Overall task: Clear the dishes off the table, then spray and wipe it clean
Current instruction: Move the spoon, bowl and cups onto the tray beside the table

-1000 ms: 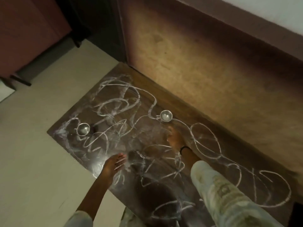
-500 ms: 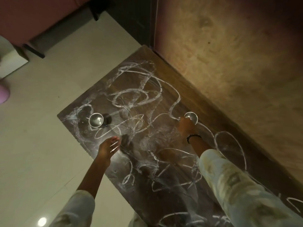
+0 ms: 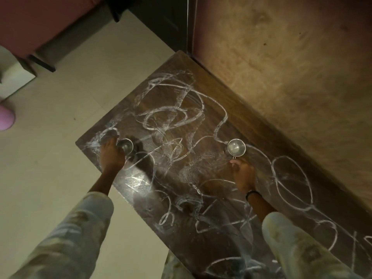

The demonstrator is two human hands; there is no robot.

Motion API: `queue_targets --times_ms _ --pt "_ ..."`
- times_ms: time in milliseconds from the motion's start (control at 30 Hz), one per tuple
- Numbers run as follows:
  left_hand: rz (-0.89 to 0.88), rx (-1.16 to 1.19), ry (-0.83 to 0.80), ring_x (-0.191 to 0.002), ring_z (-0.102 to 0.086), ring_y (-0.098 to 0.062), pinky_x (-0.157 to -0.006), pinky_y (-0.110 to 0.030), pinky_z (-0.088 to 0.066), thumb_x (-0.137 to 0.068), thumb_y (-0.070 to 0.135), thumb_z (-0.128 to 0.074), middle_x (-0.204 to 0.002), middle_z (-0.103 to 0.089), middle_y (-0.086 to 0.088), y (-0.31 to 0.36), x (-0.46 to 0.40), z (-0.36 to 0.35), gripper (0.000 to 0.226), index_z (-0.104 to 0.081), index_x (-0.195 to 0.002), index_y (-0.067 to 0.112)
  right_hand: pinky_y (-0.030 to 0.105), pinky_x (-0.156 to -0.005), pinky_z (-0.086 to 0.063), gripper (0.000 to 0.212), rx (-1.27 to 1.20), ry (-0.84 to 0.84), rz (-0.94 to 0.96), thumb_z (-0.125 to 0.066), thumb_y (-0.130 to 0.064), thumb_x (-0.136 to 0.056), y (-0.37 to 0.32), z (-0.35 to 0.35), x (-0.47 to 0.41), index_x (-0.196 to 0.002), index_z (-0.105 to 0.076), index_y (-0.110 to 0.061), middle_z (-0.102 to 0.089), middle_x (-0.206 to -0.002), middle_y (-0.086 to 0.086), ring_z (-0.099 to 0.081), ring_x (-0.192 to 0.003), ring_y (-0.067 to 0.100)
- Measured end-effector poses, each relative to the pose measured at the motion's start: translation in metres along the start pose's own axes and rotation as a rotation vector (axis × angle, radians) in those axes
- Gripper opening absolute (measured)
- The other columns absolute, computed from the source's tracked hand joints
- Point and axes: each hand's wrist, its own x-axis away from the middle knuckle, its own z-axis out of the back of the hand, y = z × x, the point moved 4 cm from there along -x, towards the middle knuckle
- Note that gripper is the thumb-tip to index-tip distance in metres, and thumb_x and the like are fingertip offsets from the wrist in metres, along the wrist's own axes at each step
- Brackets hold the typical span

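**Q:** Grip status, both hands?

**A:** Your left hand (image 3: 112, 156) is on the left steel cup (image 3: 124, 146), fingers wrapped over its near-left side; the cup sits on the table (image 3: 237, 125) near the left corner. Your right hand (image 3: 242, 174) is curled, thumb and fingertips pinching the small handle of the right steel cup (image 3: 236, 147). That cup looks raised off the top, but can't tell for sure.

**Q:** Where are the cups vs. each other?

**A:** Well apart: one at the left edge, the other toward the far-right side, close to the wall (image 3: 291, 67). Both upright, mouths up, insides look shiny; contents can't be made out.

**Q:** Table surface?

**A:** Dark wood w/ white scribbled loops (image 3: 291, 182) all over, from far corner to near right. A glare patch shows just near your left wrist.

**Q:** Anything else around you?

**A:** Pale tiled floor (image 3: 50, 158) on the left, a pink object (image 3: 6, 118) at the left frame edge, dark furniture at the far end. Black band (image 3: 252, 193) on your right wrist; both sleeves light, patterned.
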Motion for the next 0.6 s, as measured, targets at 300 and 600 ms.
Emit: queue_targets --times_ms 300,600 --pt "0.134 -0.093 -0.169 -0.119 -0.047 -0.046 -0.094 -0.055 -0.044 -0.079 -0.001 -0.066 -0.126 -0.052 -0.026 -0.018 0.018 -0.028 0.060 -0.040 -0.133 0.004 0.021 -0.061 -0.039 0.011 -0.300 0.051 -0.249 -0.065 -0.003 -0.082 0.007 -0.011 0.004 -0.086 -0.074 -0.006 -0.073 -0.085 0.014 -0.062 -0.074 0.019" --pt "0.449 0.386 -0.238 -0.104 -0.057 -0.037 -0.090 -0.048 -0.050 -0.077 0.001 -0.068 -0.114 -0.058 -0.021 -0.017 0.077 -0.068 0.050 -0.046 -0.122 0.001 0.011 -0.062 -0.043 0.008 -0.432 0.074 -0.182 -0.062 0.000 -0.086 0.014 -0.002 0.040 -0.084 -0.069 -0.003 -0.068 -0.079 0.005 -0.060 -0.073 0.018"
